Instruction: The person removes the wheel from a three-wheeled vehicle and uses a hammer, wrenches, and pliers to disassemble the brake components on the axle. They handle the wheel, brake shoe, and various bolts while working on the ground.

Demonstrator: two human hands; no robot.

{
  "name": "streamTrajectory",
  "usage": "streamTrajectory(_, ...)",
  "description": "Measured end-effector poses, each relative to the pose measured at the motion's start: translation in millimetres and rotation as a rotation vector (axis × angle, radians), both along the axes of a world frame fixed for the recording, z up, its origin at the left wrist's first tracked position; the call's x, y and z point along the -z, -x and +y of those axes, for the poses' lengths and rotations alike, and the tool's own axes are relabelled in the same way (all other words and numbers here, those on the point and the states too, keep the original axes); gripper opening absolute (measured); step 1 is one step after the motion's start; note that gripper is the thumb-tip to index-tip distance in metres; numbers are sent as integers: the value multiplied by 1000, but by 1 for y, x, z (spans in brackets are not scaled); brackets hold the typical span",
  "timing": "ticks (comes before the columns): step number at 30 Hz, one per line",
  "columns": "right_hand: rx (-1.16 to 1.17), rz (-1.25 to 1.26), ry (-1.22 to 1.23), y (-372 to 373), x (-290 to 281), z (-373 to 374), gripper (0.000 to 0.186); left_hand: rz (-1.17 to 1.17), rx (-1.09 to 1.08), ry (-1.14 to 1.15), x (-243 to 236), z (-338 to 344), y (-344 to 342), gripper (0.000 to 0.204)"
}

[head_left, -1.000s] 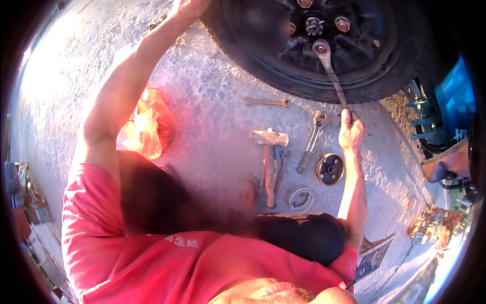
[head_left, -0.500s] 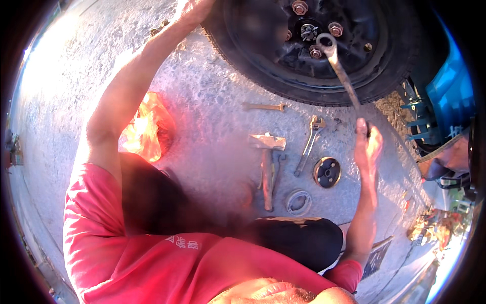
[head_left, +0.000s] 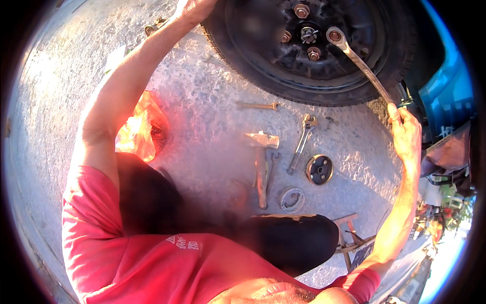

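Note:
A black wheel (head_left: 304,76) with its tyre stands at the top of the view. My right hand (head_left: 406,133) is closed around the lower end of a long ring spanner (head_left: 368,71). The spanner's ring fits around the right-hand lug nut (head_left: 334,36), and its handle slants down to the right. Other lug nuts show bare at the top, left and bottom of the hub (head_left: 308,35). My left hand (head_left: 196,8) reaches to the tyre's upper left edge, partly cut off by the picture's border; its fingers are hidden.
On the concrete lie a small spanner (head_left: 259,106), an adjustable wrench (head_left: 302,143), a hammer (head_left: 261,169), a round black cap (head_left: 319,169) and a pale ring-shaped roll (head_left: 292,200). An orange plastic bag (head_left: 143,129) sits left. Blue bodywork (head_left: 448,88) borders the wheel's right.
The spanner's ring has moved from near the lower lug nut onto the right-hand one. My right hand has shifted right with the handle. My left hand stays by the tyre.

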State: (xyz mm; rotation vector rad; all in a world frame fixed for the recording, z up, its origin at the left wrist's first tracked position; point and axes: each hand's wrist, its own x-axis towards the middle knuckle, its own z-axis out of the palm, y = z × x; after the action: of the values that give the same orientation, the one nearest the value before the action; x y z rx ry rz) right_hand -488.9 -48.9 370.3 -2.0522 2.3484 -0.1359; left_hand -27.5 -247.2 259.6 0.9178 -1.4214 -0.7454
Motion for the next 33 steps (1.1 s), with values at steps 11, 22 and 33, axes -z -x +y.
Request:
streamTrajectory(11,-75,-11,110,7,33,-19,86,105,19,44,-1,-4,-11,96)
streamTrajectory(22,-118,-1,146,24,42,-20,74,28,2,-20,3,-12,-11,117)
streamTrajectory(33,-107,42,101,30,42,-30,82,96,67,-6,3,-9,-8,103)
